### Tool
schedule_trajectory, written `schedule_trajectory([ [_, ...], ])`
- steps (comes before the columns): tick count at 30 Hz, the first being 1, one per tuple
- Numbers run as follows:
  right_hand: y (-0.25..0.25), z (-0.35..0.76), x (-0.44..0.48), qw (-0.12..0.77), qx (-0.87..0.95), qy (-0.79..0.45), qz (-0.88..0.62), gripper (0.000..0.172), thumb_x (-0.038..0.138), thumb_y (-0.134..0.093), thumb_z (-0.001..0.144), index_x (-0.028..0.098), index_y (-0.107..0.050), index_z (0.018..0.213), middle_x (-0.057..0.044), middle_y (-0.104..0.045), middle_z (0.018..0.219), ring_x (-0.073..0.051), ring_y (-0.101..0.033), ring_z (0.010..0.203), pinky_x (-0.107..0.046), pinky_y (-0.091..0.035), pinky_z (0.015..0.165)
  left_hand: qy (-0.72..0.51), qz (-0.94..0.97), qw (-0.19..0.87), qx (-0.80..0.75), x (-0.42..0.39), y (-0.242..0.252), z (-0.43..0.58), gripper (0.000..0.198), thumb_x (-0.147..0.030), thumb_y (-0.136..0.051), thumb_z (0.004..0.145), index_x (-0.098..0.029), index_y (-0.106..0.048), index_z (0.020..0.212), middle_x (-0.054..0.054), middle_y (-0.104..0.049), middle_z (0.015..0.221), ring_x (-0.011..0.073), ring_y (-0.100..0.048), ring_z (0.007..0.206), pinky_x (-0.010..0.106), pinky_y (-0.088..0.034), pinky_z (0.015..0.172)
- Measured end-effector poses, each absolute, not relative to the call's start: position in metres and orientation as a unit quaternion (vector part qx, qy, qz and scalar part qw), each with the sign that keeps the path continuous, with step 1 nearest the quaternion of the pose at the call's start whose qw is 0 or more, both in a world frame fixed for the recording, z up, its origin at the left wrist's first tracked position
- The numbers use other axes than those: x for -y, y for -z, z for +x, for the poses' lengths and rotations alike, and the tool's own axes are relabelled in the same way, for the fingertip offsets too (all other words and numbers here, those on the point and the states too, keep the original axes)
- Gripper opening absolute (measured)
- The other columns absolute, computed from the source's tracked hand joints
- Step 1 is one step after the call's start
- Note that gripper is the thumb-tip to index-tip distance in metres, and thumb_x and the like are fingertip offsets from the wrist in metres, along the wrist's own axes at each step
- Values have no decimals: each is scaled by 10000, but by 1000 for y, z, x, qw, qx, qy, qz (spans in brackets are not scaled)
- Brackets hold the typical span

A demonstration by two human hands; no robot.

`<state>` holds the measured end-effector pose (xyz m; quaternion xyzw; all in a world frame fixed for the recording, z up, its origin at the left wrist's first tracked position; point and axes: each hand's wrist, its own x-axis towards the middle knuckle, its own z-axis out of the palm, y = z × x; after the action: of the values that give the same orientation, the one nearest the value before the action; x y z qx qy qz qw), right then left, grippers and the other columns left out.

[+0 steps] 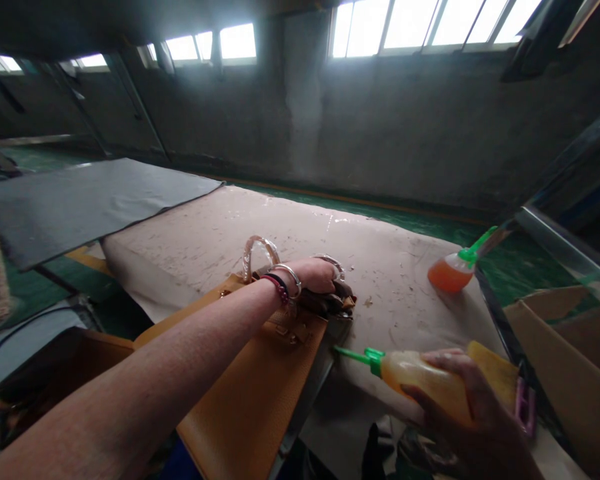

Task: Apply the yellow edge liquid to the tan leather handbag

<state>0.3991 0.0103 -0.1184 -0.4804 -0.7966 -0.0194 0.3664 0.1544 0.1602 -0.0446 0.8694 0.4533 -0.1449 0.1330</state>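
Observation:
A tan leather handbag (260,387) lies tilted at the near edge of the table, with a plastic-wrapped handle (249,257) standing up from it. My left arm stretches over the bag. My left hand (323,275) is closed at the bag's far top edge, beside the other wrapped handle; its fingertips are hidden. On the right, my right hand (473,400) wraps round a squeeze bottle (397,373) of yellowish liquid. The bottle's thin green nozzle points left, its tip close to the bag's dark side edge.
Another squeeze bottle (450,273), holding orange liquid, stands at the right of the paper-covered table (300,223). Close to my right hand are a yellow sponge-like block (493,373) and a pink object (525,403). A cardboard box (570,360) sits beyond the right edge. A grey-topped table (95,200) adjoins at left.

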Motion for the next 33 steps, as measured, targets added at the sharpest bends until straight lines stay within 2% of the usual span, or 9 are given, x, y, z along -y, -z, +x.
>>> schedule_trajectory([
  [3,116,397,-8,358,812,-3,-461,267,453,-541,890,216,-478,995,-43,-576,898,-149,-639,709,-192,-541,572,149,874,129,-445,-160,45,155,312,-188,-484,809,-147,-660,1064,94,-680,1093,196,-619,898,249,-469,749],
  [7,116,396,-4,367,800,17,-474,269,428,-564,882,206,-475,1004,-46,-568,884,-152,-629,712,-203,-553,618,149,875,128,-443,-160,44,155,309,-209,-480,823,-164,-658,1073,73,-684,1087,178,-618,896,235,-467,764],
  [12,121,390,7,376,816,-75,-432,257,411,-570,884,226,-478,1038,-45,-544,941,-148,-629,766,-187,-548,613,149,874,125,-445,-156,40,155,309,-200,-487,829,-176,-656,1088,60,-682,1090,171,-615,907,223,-467,757],
  [16,123,387,10,371,808,-47,-456,262,406,-592,873,225,-482,1028,-37,-560,932,-136,-630,737,-171,-544,621,154,870,118,-454,-156,40,156,299,-213,-486,840,-152,-664,1072,83,-684,1080,182,-618,892,230,-464,737],
  [19,123,385,12,376,815,-83,-433,248,410,-577,882,232,-487,1029,-25,-548,927,-119,-622,705,-157,-529,580,158,869,118,-455,-156,40,156,301,-221,-482,849,-157,-655,1086,79,-680,1095,180,-616,900,227,-458,729],
  [21,123,384,13,385,805,-109,-437,237,418,-552,896,239,-491,1040,-27,-541,945,-124,-615,728,-171,-529,596,159,868,119,-455,-155,39,156,296,-216,-480,851,-159,-655,1084,76,-678,1098,174,-615,896,222,-455,724],
  [25,123,381,17,396,788,-75,-465,263,398,-606,868,236,-490,1039,-36,-538,971,-140,-606,784,-181,-528,639,158,863,121,-464,-153,38,157,304,-213,-479,851,-137,-651,1090,98,-676,1097,186,-612,894,239,-458,740],
  [30,122,375,24,384,804,-181,-417,208,300,-529,918,229,-464,1102,-35,-490,986,-98,-577,697,-158,-505,567,150,862,134,-465,-153,38,156,315,-218,-488,841,-164,-646,1109,83,-676,1099,183,-613,879,241,-462,735],
  [33,121,376,24,379,815,-116,-423,256,298,-583,886,219,-470,1101,-52,-500,1005,-132,-596,801,-170,-522,633,136,867,143,-458,-154,40,155,306,-214,-491,835,-152,-654,1087,90,-677,1088,186,-607,873,249,-462,753],
])
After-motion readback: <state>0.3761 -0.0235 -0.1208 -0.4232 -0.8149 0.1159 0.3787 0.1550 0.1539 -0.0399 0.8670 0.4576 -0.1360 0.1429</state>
